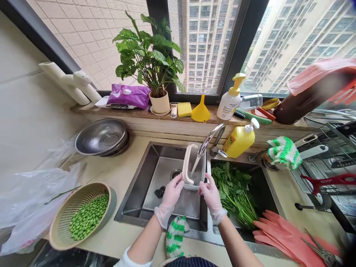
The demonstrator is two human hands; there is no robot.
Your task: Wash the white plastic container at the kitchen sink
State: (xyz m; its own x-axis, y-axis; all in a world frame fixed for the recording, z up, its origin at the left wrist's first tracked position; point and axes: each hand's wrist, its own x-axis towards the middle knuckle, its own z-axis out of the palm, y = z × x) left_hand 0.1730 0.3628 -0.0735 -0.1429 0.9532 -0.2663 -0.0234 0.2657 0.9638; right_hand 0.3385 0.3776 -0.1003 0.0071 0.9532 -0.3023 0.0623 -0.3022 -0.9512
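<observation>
Water runs from the curved chrome faucet [213, 136] into a clear rectangular plastic container [199, 173], held tilted over the left sink basin [158, 170]. Along the container's left side is a white U-shaped piece, like a handle or rim [187, 163]; whether it is attached cannot be made out. My left hand [171, 193], in a thin clear glove, grips the container's near left corner by the white piece. My right hand [210, 194], gloved the same way, pinches the near right corner. A dark scouring ball [160, 192] lies in the basin near the drain.
Leafy greens [233, 189] fill the right basin. Pink rubber gloves [292, 233] and scissors [319, 248] lie at right. A green-and-white cloth [175, 237] rests on the front edge. Left are a basket of peas [89, 217] and metal bowls [101, 137]. A yellow bottle [239, 141] stands behind.
</observation>
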